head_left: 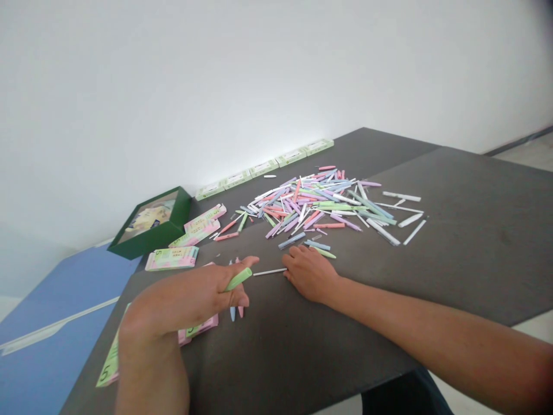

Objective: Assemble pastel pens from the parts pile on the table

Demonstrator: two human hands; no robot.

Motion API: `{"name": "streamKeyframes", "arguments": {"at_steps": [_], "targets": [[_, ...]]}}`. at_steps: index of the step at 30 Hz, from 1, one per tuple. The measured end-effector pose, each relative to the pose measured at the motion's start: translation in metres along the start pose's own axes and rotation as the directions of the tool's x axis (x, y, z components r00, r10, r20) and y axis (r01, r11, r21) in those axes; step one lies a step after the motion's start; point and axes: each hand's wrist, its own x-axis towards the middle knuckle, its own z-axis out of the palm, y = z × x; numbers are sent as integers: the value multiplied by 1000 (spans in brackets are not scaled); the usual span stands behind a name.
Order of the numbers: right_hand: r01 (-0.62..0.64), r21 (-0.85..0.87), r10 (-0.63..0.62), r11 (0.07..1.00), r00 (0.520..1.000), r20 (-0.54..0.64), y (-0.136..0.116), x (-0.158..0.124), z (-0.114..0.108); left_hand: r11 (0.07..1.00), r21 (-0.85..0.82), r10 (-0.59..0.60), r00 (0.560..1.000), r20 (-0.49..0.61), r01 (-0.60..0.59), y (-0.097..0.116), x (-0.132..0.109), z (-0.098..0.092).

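Observation:
My left hand [224, 285] is closed around a light green pen barrel [239, 279], whose open end points up and right. Its thumb and a finger stick out past the barrel. Pinched at one end by my right hand [309, 271] is a thin white pen refill [268, 272], lying low over the tabletop and pointing toward my left hand. Just beyond my right hand are a blue pen part [291, 240] and a green-yellow pen part [324, 252]. A blue pen [232, 313] and a pink pen lie partly hidden beneath my left hand.
A large pile of pastel pen parts [311, 202] covers the middle of the dark table [466, 230]. Pink-green cartons [173, 258] lie at the left, near a green box [149, 245]. Several flat pale green boxes [263, 168] line the wall.

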Motion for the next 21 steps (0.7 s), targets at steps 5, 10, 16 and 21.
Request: {"name": "streamKeyframes", "arguments": {"at_steps": [5, 10, 16, 21], "targets": [[-44, 127, 54, 991, 996, -77, 14, -1, -17, 999, -44, -22, 1000, 16, 22, 2, -1, 1], [-50, 557, 188, 829, 963, -193, 19, -3, -40, 998, -58, -21, 1000, 0, 21, 0, 3, 4], [231, 959, -123, 162, 969, -213, -37, -5, -42, 992, -77, 93, 991, -92, -101, 10, 11, 2], [398, 872, 42, 285, 904, -426, -62, 0, -53, 985, -114, 102, 965, -242, -133, 18, 3, 1]]}}
